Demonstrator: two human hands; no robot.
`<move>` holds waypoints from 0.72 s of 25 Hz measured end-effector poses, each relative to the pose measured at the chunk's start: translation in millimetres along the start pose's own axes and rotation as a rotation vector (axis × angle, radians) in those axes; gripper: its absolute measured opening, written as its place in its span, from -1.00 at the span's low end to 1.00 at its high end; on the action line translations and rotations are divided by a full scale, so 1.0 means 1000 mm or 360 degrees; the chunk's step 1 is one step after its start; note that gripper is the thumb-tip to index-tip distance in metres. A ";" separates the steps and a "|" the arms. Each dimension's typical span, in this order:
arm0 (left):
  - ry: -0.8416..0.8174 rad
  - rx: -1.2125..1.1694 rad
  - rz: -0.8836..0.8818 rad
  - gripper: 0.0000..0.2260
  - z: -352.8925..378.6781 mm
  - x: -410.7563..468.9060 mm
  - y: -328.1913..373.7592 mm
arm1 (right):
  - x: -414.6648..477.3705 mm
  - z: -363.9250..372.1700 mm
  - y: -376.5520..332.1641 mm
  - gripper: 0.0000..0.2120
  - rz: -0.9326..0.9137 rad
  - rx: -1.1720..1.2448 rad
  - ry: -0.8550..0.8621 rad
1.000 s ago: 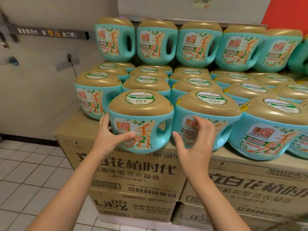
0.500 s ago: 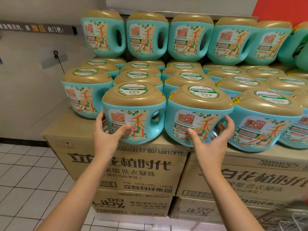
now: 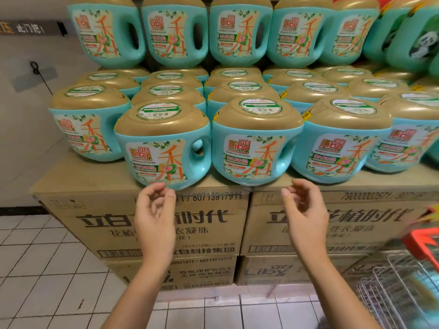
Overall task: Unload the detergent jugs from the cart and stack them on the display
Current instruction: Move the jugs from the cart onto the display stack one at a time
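- The left hand (image 3: 155,210) and right hand (image 3: 303,210) were empty, fingers loosely curled, just below the front-row detergent jugs (image 3: 164,148).
- Those jugs stood upright on the cardboard cartons (image 3: 90,186).
- The wire cart (image 3: 403,281) lay low to the right, nearer the right hand; its load was too blurred to tell.

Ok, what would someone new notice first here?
A wall of teal plastic detergent jugs with gold lids fills the upper frame, stepped up in rows. They sit on stacked brown cardboard cartons printed with dark lettering. A wire cart with a red handle edges in at lower right.
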State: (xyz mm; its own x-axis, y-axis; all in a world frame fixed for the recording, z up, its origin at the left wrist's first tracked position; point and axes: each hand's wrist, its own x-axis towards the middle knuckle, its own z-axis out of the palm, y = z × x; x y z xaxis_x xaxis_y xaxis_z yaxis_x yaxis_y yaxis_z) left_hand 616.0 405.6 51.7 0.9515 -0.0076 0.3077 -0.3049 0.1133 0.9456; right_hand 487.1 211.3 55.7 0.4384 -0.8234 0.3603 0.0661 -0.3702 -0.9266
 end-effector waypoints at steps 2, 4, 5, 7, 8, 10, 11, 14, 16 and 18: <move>-0.0276 0.0045 -0.0223 -0.83 0.005 -0.035 -0.011 | -0.017 -0.035 0.020 -0.82 0.0140 0.0037 -0.0085; -0.0569 0.0114 -0.0508 -0.85 0.017 -0.069 -0.024 | -0.034 -0.075 0.043 -0.83 0.0321 0.0028 -0.0107; -0.0669 0.0142 -0.0624 -0.86 0.025 -0.083 -0.029 | -0.041 -0.095 0.053 -0.83 0.0399 0.0023 -0.0089; -0.0804 0.0217 -0.0766 -0.86 0.045 -0.110 -0.038 | -0.052 -0.137 0.073 -0.84 0.0519 -0.0002 -0.0012; -0.0859 0.0243 -0.0809 -0.86 0.056 -0.122 -0.041 | -0.055 -0.160 0.082 -0.84 0.0569 -0.0022 0.0035; -0.0938 0.0263 -0.0884 -0.87 0.085 -0.148 -0.043 | -0.056 -0.211 0.095 -0.84 0.0643 -0.0084 0.0124; -0.0952 0.0256 -0.0910 -0.87 0.100 -0.158 -0.044 | -0.054 -0.235 0.100 -0.83 0.0651 -0.0117 0.0173; -0.1040 0.0232 -0.0946 -0.87 0.158 -0.191 -0.040 | -0.046 -0.311 0.112 -0.85 0.0649 -0.0179 0.0420; -0.1178 0.0207 -0.0913 -0.86 0.199 -0.213 -0.037 | -0.043 -0.353 0.118 -0.85 0.0673 -0.0193 0.0575; -0.1354 0.0167 -0.0872 -0.84 0.238 -0.236 -0.032 | -0.045 -0.388 0.122 -0.83 0.0683 -0.0206 0.0734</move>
State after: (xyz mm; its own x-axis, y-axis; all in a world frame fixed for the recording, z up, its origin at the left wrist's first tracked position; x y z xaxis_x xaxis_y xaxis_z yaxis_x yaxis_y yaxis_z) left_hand 391.3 167.3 -25.5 0.6284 -0.7412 -0.2362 0.1226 -0.2055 0.9709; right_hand 127.8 36.7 -32.4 -0.0303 -0.9995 -0.0038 -0.1507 0.0083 -0.9885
